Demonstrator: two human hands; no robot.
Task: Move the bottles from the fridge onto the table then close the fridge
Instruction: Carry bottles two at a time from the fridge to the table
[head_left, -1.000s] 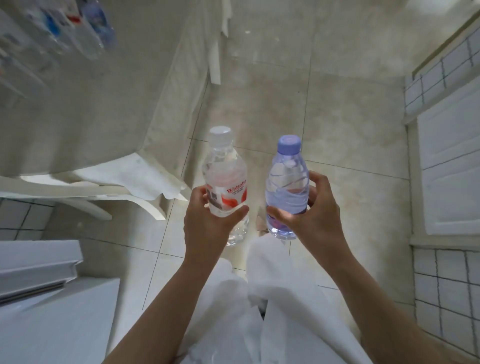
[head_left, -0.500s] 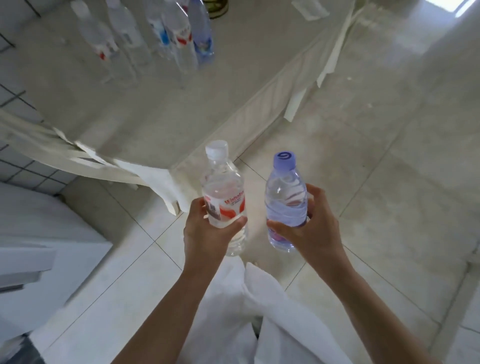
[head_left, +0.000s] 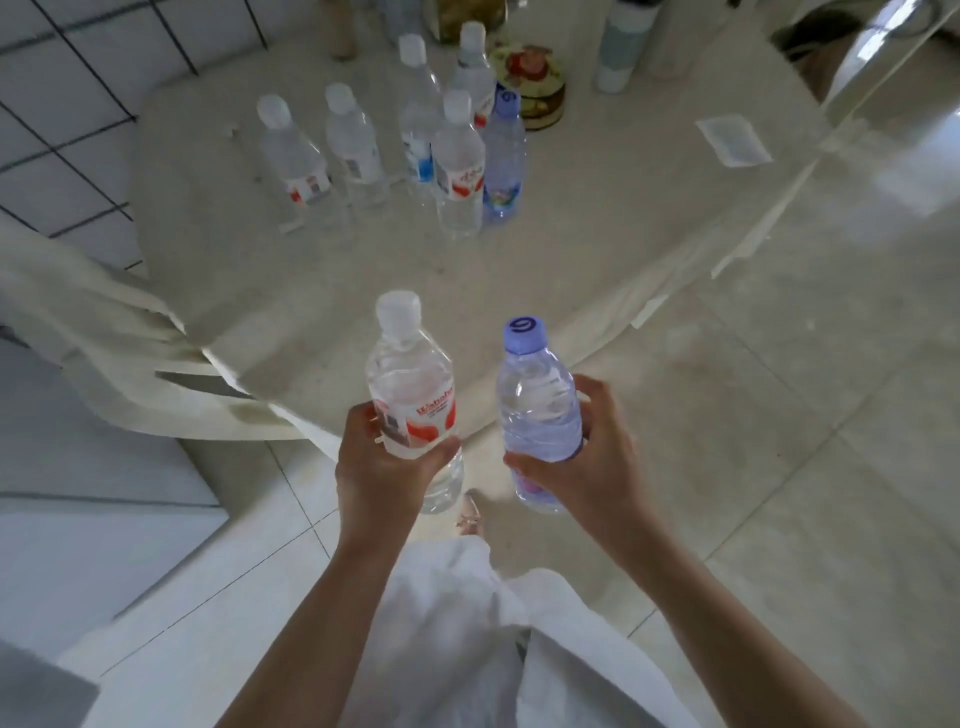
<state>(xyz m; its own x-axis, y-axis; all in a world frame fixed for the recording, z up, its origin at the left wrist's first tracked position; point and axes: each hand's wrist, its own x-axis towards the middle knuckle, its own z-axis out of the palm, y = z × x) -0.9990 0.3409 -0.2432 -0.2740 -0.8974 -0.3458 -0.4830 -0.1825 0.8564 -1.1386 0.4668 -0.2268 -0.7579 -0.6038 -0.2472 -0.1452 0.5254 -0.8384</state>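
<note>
I have both hands up at the centre of the frame, each wrapped around an upright water bottle. My left hand (head_left: 387, 467) is clamped on the lower half of a clear bottle with a red-and-white label (head_left: 410, 400) and a white cap, thumb across the front just under the label. My right hand (head_left: 582, 467) grips a blue-tinted bottle with a lilac cap (head_left: 537, 410), fingers curled round its right side and thumb pressed to its lower front. The two bottles are close beside each other but not touching, held at the near edge of the table (head_left: 597, 218), which fills the upper middle of the frame under a pale cloth. On the table, in the upper centre, six bottles already stand in a loose cluster (head_left: 415, 150): clear ones with white caps, some with red labels, one with a blue label, and one blue-tinted with a lilac cap at the right of the group. Behind them sits a round flowered tin (head_left: 537, 85), and a small flat packet (head_left: 732, 140) lies toward the upper right. A white cabinet-like surface (head_left: 78, 545) shows at the lower left; I cannot tell whether it is the fridge.
</note>
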